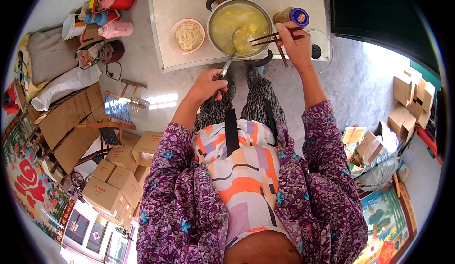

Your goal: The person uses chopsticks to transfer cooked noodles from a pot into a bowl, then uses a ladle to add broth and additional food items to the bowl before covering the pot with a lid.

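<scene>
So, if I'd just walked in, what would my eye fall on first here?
Probably the pot of yellow soup at top centre on the pale table, where the left hand grips a ladle and the right hand holds dark chopsticks. Next might come the bright pink thermos lying at upper left, and the stacked cardboard boxes at lower left.
</scene>
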A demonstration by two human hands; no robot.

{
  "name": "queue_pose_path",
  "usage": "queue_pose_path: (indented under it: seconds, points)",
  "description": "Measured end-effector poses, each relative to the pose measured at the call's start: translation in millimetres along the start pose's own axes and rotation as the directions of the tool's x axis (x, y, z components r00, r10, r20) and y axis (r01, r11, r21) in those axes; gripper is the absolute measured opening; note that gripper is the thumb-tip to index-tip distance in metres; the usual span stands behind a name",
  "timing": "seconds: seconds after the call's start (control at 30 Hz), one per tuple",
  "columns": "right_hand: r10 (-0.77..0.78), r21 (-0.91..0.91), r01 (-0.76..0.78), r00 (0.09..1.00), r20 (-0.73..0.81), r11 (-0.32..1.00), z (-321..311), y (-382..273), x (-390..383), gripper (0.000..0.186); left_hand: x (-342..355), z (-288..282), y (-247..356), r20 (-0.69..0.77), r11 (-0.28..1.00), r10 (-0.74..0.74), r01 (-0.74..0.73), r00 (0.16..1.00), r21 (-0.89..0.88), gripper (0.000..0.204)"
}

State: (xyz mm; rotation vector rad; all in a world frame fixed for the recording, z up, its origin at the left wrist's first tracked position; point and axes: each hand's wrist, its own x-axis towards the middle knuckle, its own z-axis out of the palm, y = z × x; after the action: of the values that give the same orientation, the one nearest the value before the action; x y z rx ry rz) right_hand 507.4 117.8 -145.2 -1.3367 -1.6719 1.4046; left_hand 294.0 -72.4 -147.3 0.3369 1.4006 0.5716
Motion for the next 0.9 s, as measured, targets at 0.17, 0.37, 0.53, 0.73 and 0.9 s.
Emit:
queue_pose_path:
  seconds: [0.17, 0.37, 0.53, 0.73, 0.9]
  points:
    - [-0.076, 0.044, 0.085, 0.98, -0.185, 0.995, -8, -4, 13, 0.021, 1, -2, 2, 0.024, 1.0, -0.012, 0.012, 1.0, -0.01, 0.037]
    - [-0.168, -0.109, 0.151, 0.97, -0.177, 0.983, 8, 27, 20, 0.019, 2, -1, 4, 0.018, 1.0, -0.014, 0.014, 1.0, 0.003, 0.033]
    - [-0.06, -0.188, 0.032, 0.988, -0.141, 0.982, 5, 18, 11, 0.019, 4, -3, 3, 0.027, 1.0, -0.001, 0.001, 1.0, -0.002, 0.032]
    - [-0.01, -0.065, 0.002, 0.993, -0.114, 0.998, 2, 12, -3, 0.021, 6, -4, 0, 0.042, 1.0, 0.007, -0.007, 0.999, -0.004, 0.031]
    - [0.003, 0.042, -0.001, 0.999, -0.046, 0.999, 1, 8, -11, 0.02, 6, -7, 2, 0.059, 1.0, 0.012, -0.013, 0.998, 0.002, 0.03]
